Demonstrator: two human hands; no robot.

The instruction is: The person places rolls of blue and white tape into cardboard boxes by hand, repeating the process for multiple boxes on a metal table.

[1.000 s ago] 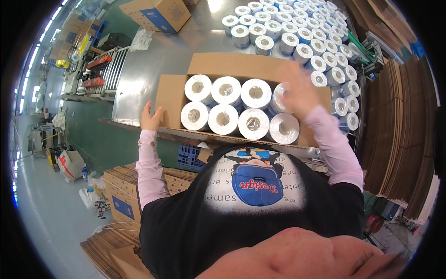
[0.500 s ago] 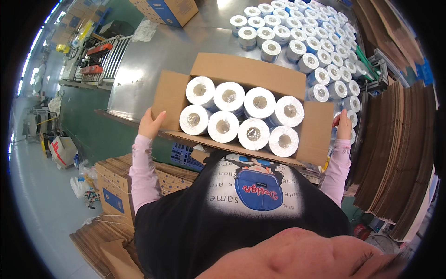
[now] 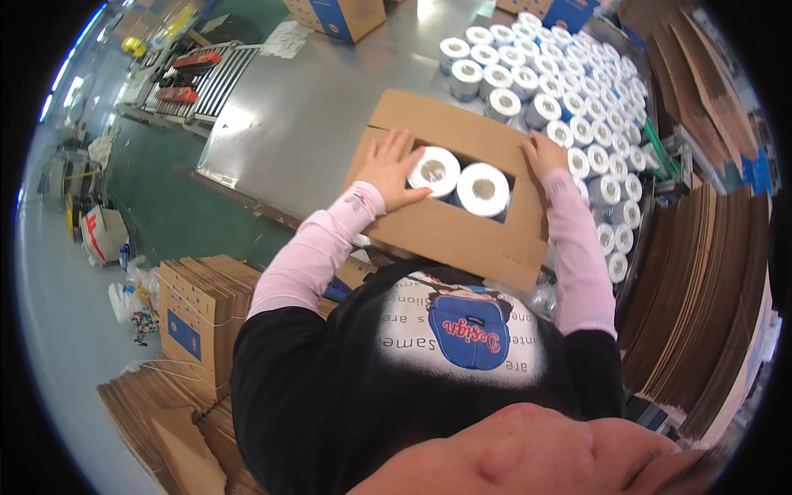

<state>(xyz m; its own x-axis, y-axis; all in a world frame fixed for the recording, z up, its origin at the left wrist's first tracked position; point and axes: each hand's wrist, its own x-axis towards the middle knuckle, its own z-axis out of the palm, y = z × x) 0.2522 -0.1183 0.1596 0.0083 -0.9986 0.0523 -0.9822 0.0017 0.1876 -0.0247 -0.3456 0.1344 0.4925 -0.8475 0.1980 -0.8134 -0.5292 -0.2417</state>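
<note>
A brown cardboard box (image 3: 445,239) stands at the table's near edge, right in front of me. Its flaps are folded inward and leave an opening in the middle. Through that gap show two white paper rolls (image 3: 473,206) in clear wrap; any others in the box are covered. My left hand (image 3: 388,169) lies spread on the left flap, its fingers reaching to the left roll. At the far right corner, my right hand (image 3: 546,154) rests on the right flap with its fingers extended, partly turned from sight.
Many wrapped white rolls (image 3: 582,130) stand close together on the metal table (image 3: 289,124), at the right. Stacks of flat cardboard (image 3: 685,280) line the right side. Bundled cartons (image 3: 210,289) sit on the lower left. A roller conveyor (image 3: 219,91) is at the far left.
The side flaps, upright or outspread before, now lie folded over the rolls, with the long flaps over them. Both hands have moved inward from the box's sides onto its top.
</note>
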